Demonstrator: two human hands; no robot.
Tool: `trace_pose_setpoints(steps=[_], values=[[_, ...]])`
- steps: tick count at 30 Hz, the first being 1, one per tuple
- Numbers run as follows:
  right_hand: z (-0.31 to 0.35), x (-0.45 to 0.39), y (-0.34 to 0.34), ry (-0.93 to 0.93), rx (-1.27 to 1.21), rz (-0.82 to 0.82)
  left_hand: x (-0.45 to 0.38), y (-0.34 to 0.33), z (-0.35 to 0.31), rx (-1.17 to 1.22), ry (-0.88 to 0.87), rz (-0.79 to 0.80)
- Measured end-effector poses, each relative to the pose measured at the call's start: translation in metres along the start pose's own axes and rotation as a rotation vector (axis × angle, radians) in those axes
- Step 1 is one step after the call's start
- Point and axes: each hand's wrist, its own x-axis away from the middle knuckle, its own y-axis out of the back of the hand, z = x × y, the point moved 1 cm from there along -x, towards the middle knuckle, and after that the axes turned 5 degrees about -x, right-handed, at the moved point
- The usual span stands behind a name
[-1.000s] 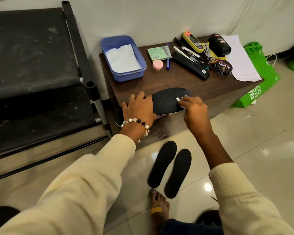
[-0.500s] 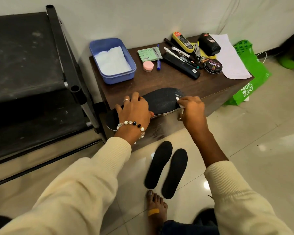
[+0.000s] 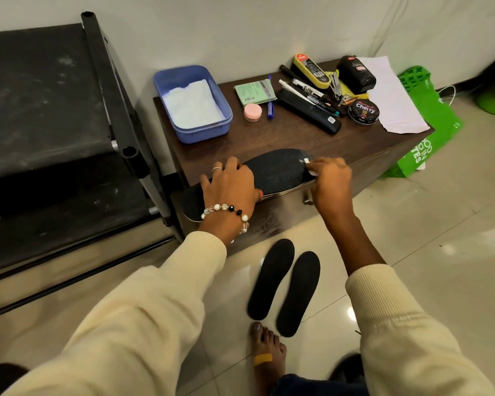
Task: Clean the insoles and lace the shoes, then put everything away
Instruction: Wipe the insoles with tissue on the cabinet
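Head view, worktop: brown worktop [image 3: 283, 138] against the wall; black insole [image 3: 277, 171] lies along its front edge, heel end hanging off to the left.
Left hand [image 3: 229, 187]: pressed on the insole's middle/heel part, fingers spread over the top, thumb at the front edge; pins it down w/o lifting.
Right hand [image 3: 330, 178]: at the toe end, fingers curled tight on a small white wipe [image 3: 309, 167] (mostly hidden, can't tell cloth vs tissue), wipe touching the insole near pale marks.
Head view, floor: two more insoles [image 3: 283, 284] side by side on the tiles, just ahead of a bare foot [image 3: 266, 347].
Supplies: blue tub [image 3: 195, 130] w/ white sheets at back left; polish tin [image 3: 365, 110], markers and bottles back right; green bag [image 3: 429, 132] beside the worktop.
Step (judged): wiping insole, early in the task; no shoes or laces in view.
Risk 1: insole overhangs the edge, so if the left hand eases while the right scrubs, it prob. pivots and drops to the floor.
Risk 2: tiny wipe, hard rubbing may shred it or slip it out of the pinch.
Risk 3: floor insoles near the foot, a step fwd dirties them.
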Motion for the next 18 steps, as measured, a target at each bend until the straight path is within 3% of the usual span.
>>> trace_pose_setpoints(steps=[2, 8, 13, 16, 18], values=[[0.011, 0.001, -0.002, -0.002, 0.022, 0.018, 0.0, 0.0, 0.0, -0.001, 0.002, 0.0], [0.026, 0.0, -0.005, 0.276, 0.03, 0.182, -0.003, 0.002, 0.0, 0.012, 0.009, 0.016], [0.003, -0.008, -0.003, 0.033, 0.019, 0.046, -0.003, 0.002, 0.002, 0.006, 0.005, 0.011], [0.016, -0.007, -0.01, 0.018, -0.024, 0.036, -0.003, 0.002, 0.001, 0.008, 0.004, 0.007], [0.03, -0.007, -0.01, 0.117, -0.027, 0.069, -0.003, 0.002, 0.001, 0.01, 0.008, 0.011]])
